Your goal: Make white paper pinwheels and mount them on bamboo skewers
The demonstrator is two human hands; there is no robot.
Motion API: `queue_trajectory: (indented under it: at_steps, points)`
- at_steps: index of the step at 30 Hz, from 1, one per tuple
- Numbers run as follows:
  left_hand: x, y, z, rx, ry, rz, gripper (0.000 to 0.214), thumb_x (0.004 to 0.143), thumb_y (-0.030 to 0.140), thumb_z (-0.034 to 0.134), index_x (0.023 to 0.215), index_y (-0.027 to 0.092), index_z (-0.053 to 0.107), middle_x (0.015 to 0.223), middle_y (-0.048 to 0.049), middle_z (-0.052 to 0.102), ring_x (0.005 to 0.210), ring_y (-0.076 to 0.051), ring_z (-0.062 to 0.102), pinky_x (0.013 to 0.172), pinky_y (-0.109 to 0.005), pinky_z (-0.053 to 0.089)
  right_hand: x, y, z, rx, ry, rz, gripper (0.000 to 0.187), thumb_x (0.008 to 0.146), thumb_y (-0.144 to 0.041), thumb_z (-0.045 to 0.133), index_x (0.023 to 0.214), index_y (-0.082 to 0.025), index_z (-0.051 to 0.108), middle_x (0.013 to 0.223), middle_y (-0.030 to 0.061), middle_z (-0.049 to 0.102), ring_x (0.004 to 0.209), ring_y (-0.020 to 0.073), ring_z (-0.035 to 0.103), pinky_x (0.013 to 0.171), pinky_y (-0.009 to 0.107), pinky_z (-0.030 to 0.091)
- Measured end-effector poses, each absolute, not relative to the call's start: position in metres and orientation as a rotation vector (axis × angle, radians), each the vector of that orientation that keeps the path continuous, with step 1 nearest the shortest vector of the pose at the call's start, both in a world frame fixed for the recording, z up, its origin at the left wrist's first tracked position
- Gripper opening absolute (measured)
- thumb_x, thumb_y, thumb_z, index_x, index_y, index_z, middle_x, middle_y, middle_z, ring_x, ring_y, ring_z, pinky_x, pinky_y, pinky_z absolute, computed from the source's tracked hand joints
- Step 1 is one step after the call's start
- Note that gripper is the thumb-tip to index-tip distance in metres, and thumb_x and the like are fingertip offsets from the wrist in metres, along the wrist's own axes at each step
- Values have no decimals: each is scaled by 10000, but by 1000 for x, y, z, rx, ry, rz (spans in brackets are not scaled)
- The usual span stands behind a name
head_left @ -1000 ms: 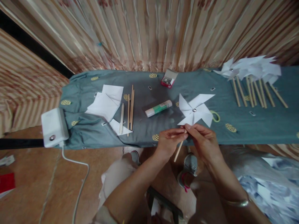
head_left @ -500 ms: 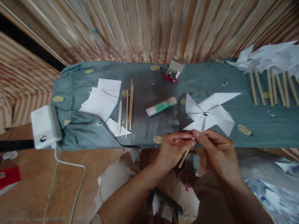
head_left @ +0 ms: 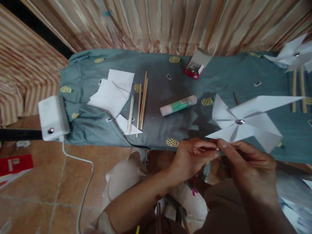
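Observation:
A white paper pinwheel (head_left: 246,122) with a metal pin at its centre is held up over the near edge of the table. My left hand (head_left: 192,157) is closed around its wooden stick just below the paper. My right hand (head_left: 248,164) pinches the same stick from the right, fingertips meeting the left hand's. Most of the stick is hidden by my fingers.
The table is covered by a grey-blue cloth (head_left: 97,123). On it lie a glue stick (head_left: 178,105), loose wooden sticks (head_left: 142,99), white paper squares (head_left: 112,96) and a small red box of pins (head_left: 195,68). Finished pinwheels (head_left: 294,55) lie at the far right. A white box (head_left: 52,117) with a cable sits at the left end.
The pinwheel and both hands have come closer and shifted right in view; the camera has tilted, so the finished pinwheels slid toward the right edge.

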State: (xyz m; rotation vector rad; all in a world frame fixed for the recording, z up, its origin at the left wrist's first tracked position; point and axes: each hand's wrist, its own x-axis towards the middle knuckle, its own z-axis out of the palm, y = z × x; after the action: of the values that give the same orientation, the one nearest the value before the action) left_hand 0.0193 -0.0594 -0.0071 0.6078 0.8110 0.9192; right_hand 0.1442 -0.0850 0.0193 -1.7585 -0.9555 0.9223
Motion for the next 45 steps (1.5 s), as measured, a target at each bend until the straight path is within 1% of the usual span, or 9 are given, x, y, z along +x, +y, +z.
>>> queue_trajectory:
  at_steps: [9,18,25,28,30,32,36,41,45]
  points:
    - [13,-64,-10,778,869,907,88,743,207,727,801,155,768,781,-34,673,709,-126,604,650,-235,460,143,-86,13,-1695,-958,889,144,722,-371,790,718,-234,747,717,-10,723,644,132,610,585,251,463]
    - [-30,-66,2,1369,1056,990,145,855,223,636,885,163,764,799,-49,701,730,-139,616,687,-259,487,136,-74,8,-1565,-974,906,144,737,-335,774,648,-240,715,655,-29,690,632,132,604,580,260,455]
    - [-122,-52,37,1937,1446,976,202,899,271,571,1007,217,733,975,-55,725,930,-193,638,869,-353,503,131,-70,11,-1498,-990,928,143,754,-312,757,633,-249,714,645,-30,689,615,130,606,588,263,463]
    - [-166,-36,36,2286,1637,787,237,916,253,495,1017,252,710,1152,-31,695,1164,-226,556,1042,-440,408,134,-71,10,-1497,-993,909,105,750,-306,763,668,-250,729,667,-30,703,625,128,616,609,265,474]
    - [-186,-28,29,2412,1680,628,271,908,214,451,1031,236,691,1202,-25,681,1302,-247,463,1072,-473,378,136,-72,9,-1485,-996,920,118,759,-312,758,668,-243,726,642,-32,691,621,130,618,604,266,475]
    - [-197,-23,20,2489,1681,492,314,894,167,411,1059,181,678,1219,-71,678,1333,-271,445,1065,-502,372,137,-72,9,-1475,-995,928,127,764,-317,754,667,-241,724,637,-30,691,624,135,623,602,271,479]
    - [-200,-26,10,2494,1738,303,311,841,120,417,1026,161,663,1210,-96,684,1323,-277,475,1069,-507,360,138,-72,11,-1485,-988,905,100,760,-304,755,682,-246,733,680,-20,714,650,141,635,623,282,492]
    - [-207,-29,3,2433,1716,411,227,826,92,417,854,156,633,1242,-121,668,1311,-267,509,1099,-500,364,139,-72,12,-1500,-995,912,115,772,-285,738,663,-249,725,645,-26,697,641,142,634,615,282,490]
    - [-217,-28,-10,2402,1566,631,203,780,56,483,749,203,619,1305,7,648,1291,-262,531,1081,-493,414,143,-73,11,-1519,-988,912,105,774,-299,738,682,-250,730,670,-23,704,666,151,650,635,291,503]
